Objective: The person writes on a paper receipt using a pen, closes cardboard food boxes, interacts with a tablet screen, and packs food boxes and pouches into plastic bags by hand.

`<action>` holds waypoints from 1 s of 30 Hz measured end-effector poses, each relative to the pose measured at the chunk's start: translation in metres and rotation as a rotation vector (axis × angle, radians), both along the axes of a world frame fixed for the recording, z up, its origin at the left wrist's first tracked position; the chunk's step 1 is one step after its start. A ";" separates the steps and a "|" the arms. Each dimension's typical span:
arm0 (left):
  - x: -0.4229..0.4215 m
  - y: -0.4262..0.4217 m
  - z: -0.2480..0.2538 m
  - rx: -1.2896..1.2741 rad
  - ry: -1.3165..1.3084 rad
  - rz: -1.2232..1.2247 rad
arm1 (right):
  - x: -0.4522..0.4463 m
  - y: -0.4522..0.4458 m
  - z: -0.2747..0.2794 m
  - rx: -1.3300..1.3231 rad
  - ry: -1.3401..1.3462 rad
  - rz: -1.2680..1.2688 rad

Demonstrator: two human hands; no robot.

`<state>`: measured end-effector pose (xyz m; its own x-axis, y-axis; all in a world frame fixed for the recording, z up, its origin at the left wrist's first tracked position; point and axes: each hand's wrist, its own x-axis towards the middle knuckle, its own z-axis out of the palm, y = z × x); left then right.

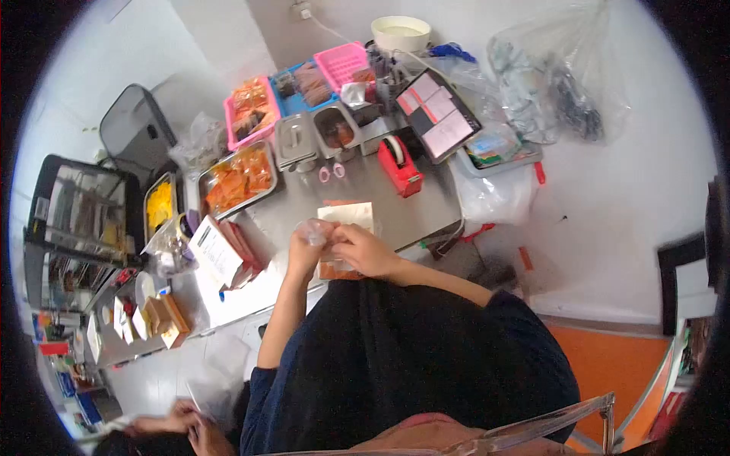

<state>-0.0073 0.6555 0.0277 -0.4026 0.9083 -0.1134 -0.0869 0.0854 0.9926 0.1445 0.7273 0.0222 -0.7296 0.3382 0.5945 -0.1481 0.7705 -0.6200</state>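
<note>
Table [299,199] looks smooth metal; held wrap [312,235], glossy plastic; garment [357,365], matt cloth.

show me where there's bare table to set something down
Bare tabletop shows between the packet tray, scissors and left hand; another patch lies between the tape dispenser and the tabletop's near edge. The back is crowded with baskets and metal tubs.

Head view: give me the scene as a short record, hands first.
left hand: holding crumpled clear plastic
right hand: fingers meeting the left's; grip unclear
under hands: pale sheet
surface: metal table
ahead, right: red tape dispenser
ahead, left: orange packets in metal tray
lower left: another person's hands
</note>
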 end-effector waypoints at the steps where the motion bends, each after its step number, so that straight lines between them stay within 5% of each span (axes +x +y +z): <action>1: -0.004 -0.002 -0.006 -0.032 0.076 -0.001 | -0.001 0.000 -0.006 -0.070 -0.001 0.011; 2: -0.009 -0.002 -0.012 -0.049 0.153 -0.026 | 0.000 0.003 -0.010 -0.130 0.001 -0.003; 5: -0.001 -0.004 -0.001 0.107 -0.032 -0.083 | 0.000 0.001 -0.012 -0.929 -0.059 -0.023; 6: -0.014 0.000 -0.036 0.121 -0.069 -0.075 | -0.003 0.008 -0.025 -1.006 0.043 0.008; 8: -0.010 0.005 -0.014 -0.037 0.095 -0.135 | -0.006 0.011 -0.021 -1.100 0.075 0.000; 10: -0.014 0.005 -0.042 0.208 0.110 -0.175 | -0.008 0.015 -0.017 -0.928 -0.062 -0.042; 30: -0.029 0.019 -0.063 0.250 0.227 -0.274 | -0.014 -0.004 -0.023 -1.079 0.078 -0.076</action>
